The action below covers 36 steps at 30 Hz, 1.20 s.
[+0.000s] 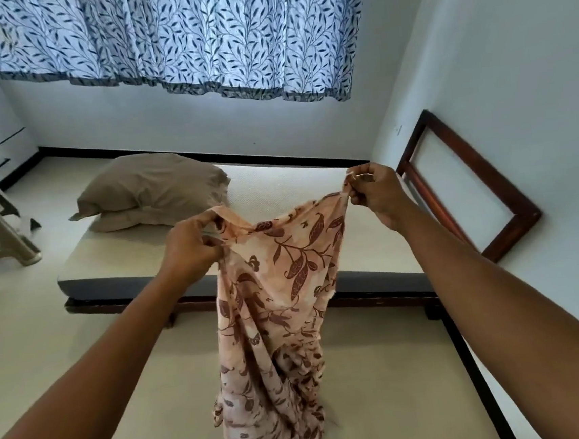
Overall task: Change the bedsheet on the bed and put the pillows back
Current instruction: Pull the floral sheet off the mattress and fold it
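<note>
While both hands (192,248) (375,193) pinch its edge, the bedsheet (279,308) hangs between.

Thin matt cloth bedsheet (275,309), glossy wood frame (491,200)

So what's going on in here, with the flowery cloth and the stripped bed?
A person is changing the bed. Both hands hold a peach floral bedsheet up by its top edge: the left hand grips one bunched corner and the right hand pinches the other, while the rest hangs crumpled in front of the bed. The mattress is bare, with two tan pillows stacked at its far left corner. The sheet is not yet spread.
</note>
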Each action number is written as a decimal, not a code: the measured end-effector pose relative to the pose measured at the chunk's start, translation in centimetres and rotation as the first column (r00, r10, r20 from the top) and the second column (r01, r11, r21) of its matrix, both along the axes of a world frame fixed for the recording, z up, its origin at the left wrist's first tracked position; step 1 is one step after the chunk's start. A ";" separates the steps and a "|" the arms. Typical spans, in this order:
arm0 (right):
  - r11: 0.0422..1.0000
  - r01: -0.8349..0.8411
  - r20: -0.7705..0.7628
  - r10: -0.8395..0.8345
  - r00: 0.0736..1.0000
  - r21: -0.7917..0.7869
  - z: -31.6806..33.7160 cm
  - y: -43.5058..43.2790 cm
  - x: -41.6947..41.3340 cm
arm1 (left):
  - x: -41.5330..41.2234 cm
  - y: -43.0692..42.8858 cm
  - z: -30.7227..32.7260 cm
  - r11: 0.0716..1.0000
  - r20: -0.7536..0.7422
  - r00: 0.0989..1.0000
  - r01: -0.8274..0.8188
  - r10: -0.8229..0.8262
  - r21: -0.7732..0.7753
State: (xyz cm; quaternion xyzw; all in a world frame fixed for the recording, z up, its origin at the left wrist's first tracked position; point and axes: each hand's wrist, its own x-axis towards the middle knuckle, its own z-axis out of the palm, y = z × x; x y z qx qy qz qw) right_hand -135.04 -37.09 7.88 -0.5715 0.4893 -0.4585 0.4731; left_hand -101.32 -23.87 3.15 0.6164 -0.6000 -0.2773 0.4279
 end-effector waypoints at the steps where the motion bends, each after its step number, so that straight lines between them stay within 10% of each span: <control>1: 1.000 -0.009 -0.025 0.009 1.000 0.007 -0.3 0.1 -0.2 | -0.3 0.0 0.2 1.000 0.016 1.000 0.013 -0.013 0.007; 4: 0.997 -0.002 -0.221 0.020 0.975 0.081 -1.1 0.4 -0.5 | -1.0 0.1 1.2 0.997 -0.013 0.999 0.047 -0.046 0.065; 8: 0.983 -0.180 -0.718 0.143 0.681 0.026 -1.9 1.8 1.0 | -2.2 0.5 2.2 0.974 0.001 0.985 0.173 -0.175 0.144; 13: 0.832 -0.551 -0.575 0.421 0.701 -0.064 -3.6 5.7 8.4 | -4.5 0.6 2.1 0.931 0.108 0.938 0.304 -0.330 0.203; 25: 0.856 -0.240 -0.617 -0.112 0.779 -0.458 -9.9 6.8 6.6 | -5.6 2.5 1.5 0.934 0.147 0.935 0.290 -0.323 0.208; 31: 0.590 -0.460 -0.634 -0.116 0.765 -0.664 -11.0 10.0 5.1 | -5.7 2.4 2.3 0.937 0.133 0.939 0.288 -0.317 0.197; 36: 0.767 -0.287 -0.525 -0.077 0.847 -0.574 -11.3 12.1 6.7 | -6.4 2.9 2.2 0.906 0.096 0.927 0.328 -0.364 0.268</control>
